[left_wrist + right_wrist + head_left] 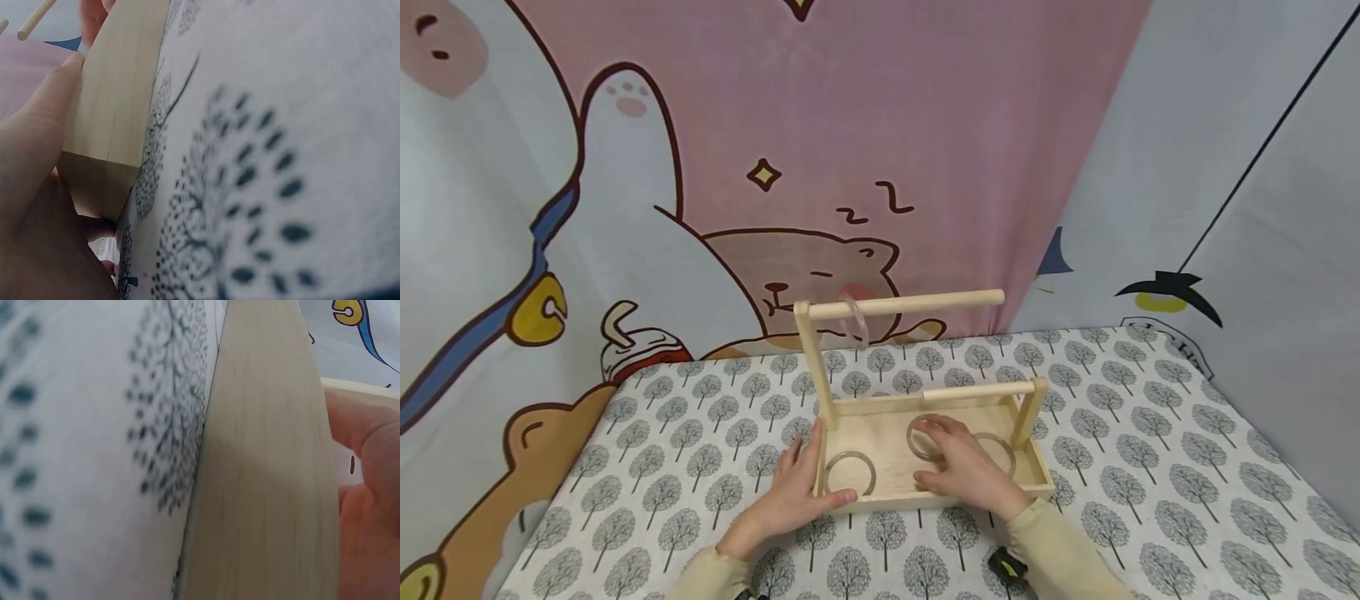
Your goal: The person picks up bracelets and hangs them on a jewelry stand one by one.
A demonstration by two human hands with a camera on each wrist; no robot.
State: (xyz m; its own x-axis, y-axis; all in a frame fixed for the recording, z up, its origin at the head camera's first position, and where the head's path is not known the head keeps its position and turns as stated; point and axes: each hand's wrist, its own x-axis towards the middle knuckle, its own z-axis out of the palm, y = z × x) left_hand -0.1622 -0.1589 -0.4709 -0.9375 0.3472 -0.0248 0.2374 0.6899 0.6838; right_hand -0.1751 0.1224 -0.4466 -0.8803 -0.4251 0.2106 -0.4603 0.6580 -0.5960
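At the right hand [964, 463], a ring [910, 443], thin, round, translucent

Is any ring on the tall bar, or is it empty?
Not empty: in the head view, a clear ring hangs around the tall bar.

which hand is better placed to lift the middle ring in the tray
Right, most likely: the right hand has its fingers at the middle ring, while the left hand grips the tray's near left corner.

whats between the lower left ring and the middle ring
In the head view, bare tray floor shows between the lower left ring and middle ring.
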